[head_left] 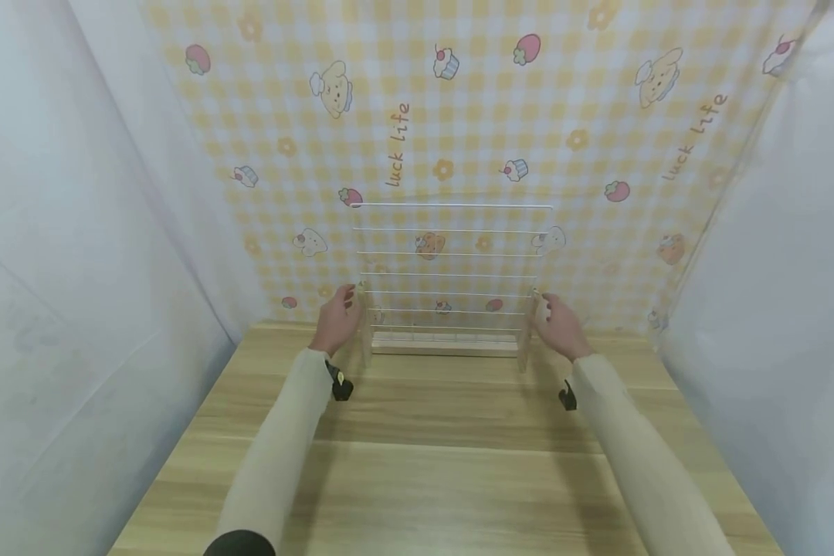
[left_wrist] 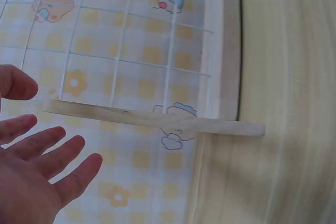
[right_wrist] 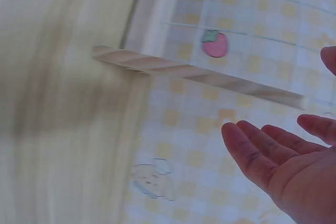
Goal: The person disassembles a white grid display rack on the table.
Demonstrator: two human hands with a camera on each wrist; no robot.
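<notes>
A small rack of white wires (head_left: 452, 206) with a wooden base bar (head_left: 445, 349) stands at the back of the table, in front of the checked cloth. At its left side is my left hand (head_left: 337, 320), fingers relaxed and spread beside the left wooden side piece (left_wrist: 157, 120). In the left wrist view, a gap shows between those fingers (left_wrist: 68, 182) and the wood. My right hand (head_left: 561, 328) hovers by the other wooden side piece (right_wrist: 199, 75), palm turned inward. The right wrist view shows its fingers loosely extended, holding nothing.
A yellow checked cloth (head_left: 472, 116) with cartoon prints hangs behind the rack. White sheets flank the wooden table (head_left: 452, 494), one on the left (head_left: 76, 232) and one on the right (head_left: 771, 270). Dark wrist devices (head_left: 342, 386) sit at both cuffs.
</notes>
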